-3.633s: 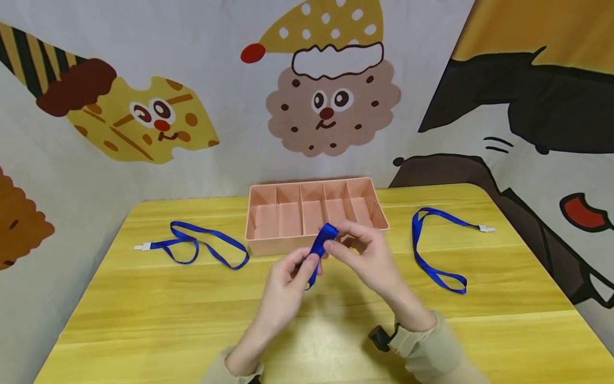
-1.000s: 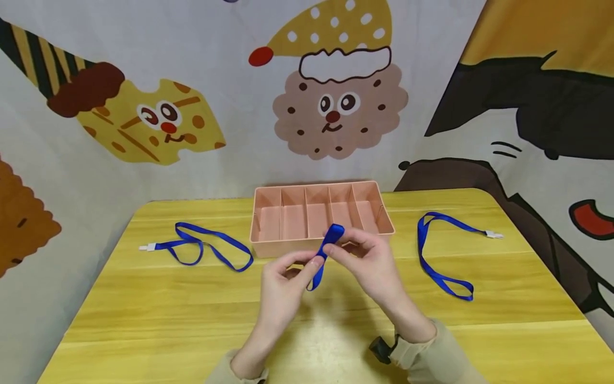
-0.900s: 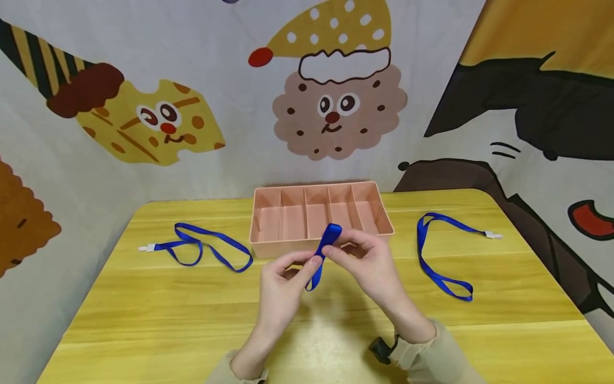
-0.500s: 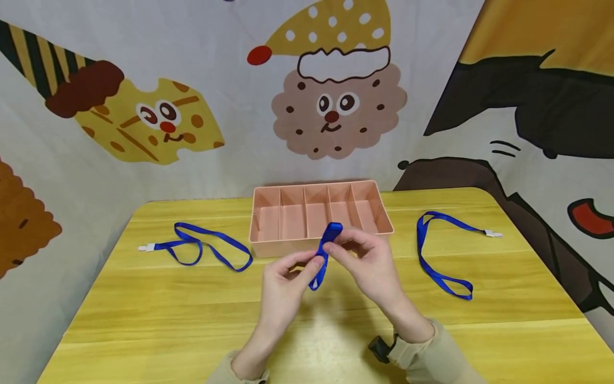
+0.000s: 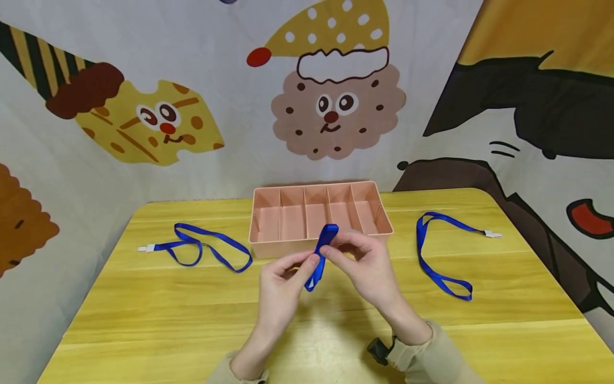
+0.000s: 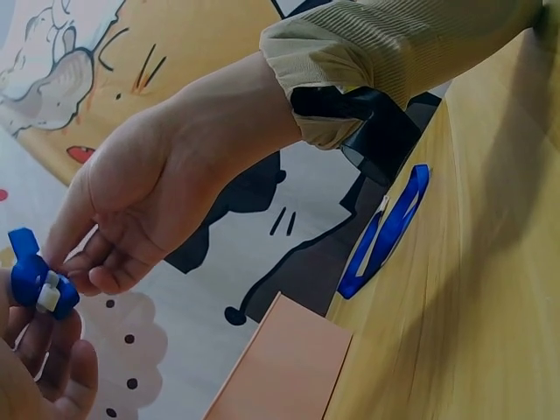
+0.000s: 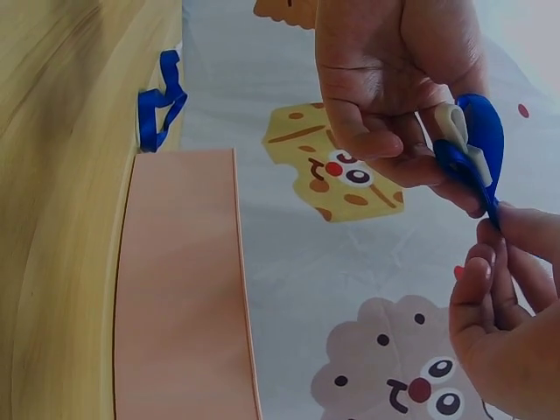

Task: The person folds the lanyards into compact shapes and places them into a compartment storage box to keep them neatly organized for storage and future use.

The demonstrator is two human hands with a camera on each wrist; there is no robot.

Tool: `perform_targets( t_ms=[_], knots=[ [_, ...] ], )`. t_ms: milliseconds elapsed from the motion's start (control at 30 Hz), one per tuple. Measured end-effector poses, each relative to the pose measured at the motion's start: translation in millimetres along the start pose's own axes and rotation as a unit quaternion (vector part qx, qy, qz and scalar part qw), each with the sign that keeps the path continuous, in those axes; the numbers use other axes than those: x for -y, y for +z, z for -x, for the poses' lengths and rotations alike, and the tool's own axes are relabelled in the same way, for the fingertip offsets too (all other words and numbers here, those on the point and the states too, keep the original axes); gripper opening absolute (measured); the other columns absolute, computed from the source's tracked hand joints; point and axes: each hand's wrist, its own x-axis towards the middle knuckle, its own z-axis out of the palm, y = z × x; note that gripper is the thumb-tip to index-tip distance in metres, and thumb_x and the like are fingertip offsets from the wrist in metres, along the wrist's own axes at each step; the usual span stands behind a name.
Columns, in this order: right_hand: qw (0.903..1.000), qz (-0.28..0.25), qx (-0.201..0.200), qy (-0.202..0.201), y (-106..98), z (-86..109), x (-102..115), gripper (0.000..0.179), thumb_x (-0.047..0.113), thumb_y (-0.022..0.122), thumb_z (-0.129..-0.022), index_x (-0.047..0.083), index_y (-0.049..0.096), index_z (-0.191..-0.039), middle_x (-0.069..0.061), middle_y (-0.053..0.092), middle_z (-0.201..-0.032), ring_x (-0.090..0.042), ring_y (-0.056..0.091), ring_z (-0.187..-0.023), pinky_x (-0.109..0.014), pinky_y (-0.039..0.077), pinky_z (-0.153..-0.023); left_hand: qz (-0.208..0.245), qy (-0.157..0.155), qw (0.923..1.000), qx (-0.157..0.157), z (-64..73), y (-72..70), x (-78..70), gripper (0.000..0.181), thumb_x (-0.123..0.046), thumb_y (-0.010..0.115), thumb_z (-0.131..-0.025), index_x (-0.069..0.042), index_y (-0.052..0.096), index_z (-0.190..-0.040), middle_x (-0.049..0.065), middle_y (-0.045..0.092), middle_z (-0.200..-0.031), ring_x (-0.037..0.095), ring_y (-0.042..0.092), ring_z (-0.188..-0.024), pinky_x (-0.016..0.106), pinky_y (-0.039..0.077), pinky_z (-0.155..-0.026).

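Note:
A blue lanyard [image 5: 328, 234], folded into a short flat bundle, is held up in front of the box between both hands. My left hand [image 5: 280, 290] pinches its lower part between thumb and fingers. Higher on the bundle, the thumb and fingers of my right hand [image 5: 366, 269] pinch the strap. In the right wrist view the lanyard [image 7: 486, 144] shows its white plastic clip [image 7: 453, 131] tucked among the folds near the left hand. The left wrist view also shows the white clip [image 6: 48, 293] between the fingers.
Behind the hands stands a pink box [image 5: 273, 248] with several compartments. One blue lanyard [image 5: 225, 238] with a white clip lies spread on the wooden table [image 5: 168, 320] at the left. Another blue lanyard [image 5: 422, 250] lies at the right. A printed cloth [image 5: 230, 106] hangs behind.
Since the earliest frame the right hand has shifted slightly, and a loop of strap hangs below the left hand's grip. Over the last second the bundle has turned a little; both hands keep pinching it.

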Motion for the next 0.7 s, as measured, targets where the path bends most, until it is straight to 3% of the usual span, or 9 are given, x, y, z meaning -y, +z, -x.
perform_targets(
  t_ms=[233, 367, 500, 700],
  knots=[
    [0.9957, -0.036, -0.017, -0.084, 0.8, -0.7, -6.3, 0.009, -0.012, 0.072, -0.091, -0.010, 0.078, -0.098, 0.011, 0.077, -0.098, -0.002, 0.071, -0.092, -0.019, 0.061, -0.080, -0.005, -0.020, 0.9987, 0.047, -0.5, -1.8, -0.4, 0.016, 0.000, 0.072, -0.096, 0.011, 0.077, -0.107, 0.033, 0.077, -0.100, 0.002, 0.073, -0.076, 0.019, 0.061, -0.071],
    [0.9921, -0.044, -0.014, -0.117, 1.0, -1.3, -8.4, 0.011, -0.014, 0.072, -0.090, -0.013, 0.078, -0.099, -0.004, 0.079, -0.096, -0.004, 0.072, -0.093, -0.019, 0.061, -0.080, -0.014, -0.030, 0.9978, 0.058, -2.0, -3.5, -1.1, 0.016, -0.001, 0.072, -0.096, 0.011, 0.077, -0.106, 0.033, 0.077, -0.098, 0.001, 0.071, -0.073, 0.018, 0.059, -0.068],
    [0.9942, -0.013, 0.004, -0.107, 0.0, -0.9, -8.0, 0.011, -0.012, 0.073, -0.091, -0.009, 0.079, -0.100, -0.021, 0.075, -0.095, -0.003, 0.070, -0.091, -0.018, 0.060, -0.075, -0.015, -0.030, 0.9983, 0.048, -2.5, -4.4, -2.0, 0.016, -0.001, 0.071, -0.097, 0.011, 0.077, -0.105, 0.033, 0.077, -0.099, 0.001, 0.071, -0.073, 0.018, 0.058, -0.067],
    [0.9961, -0.010, 0.012, -0.087, -0.8, -0.3, -9.0, 0.010, -0.012, 0.073, -0.090, -0.011, 0.078, -0.099, -0.024, 0.075, -0.096, -0.001, 0.070, -0.091, -0.018, 0.059, -0.073, -0.005, -0.034, 0.9984, 0.045, -2.0, -4.6, -2.6, 0.016, 0.000, 0.070, -0.097, 0.011, 0.077, -0.105, 0.030, 0.078, -0.098, 0.002, 0.071, -0.073, 0.017, 0.057, -0.067]
  ],
)
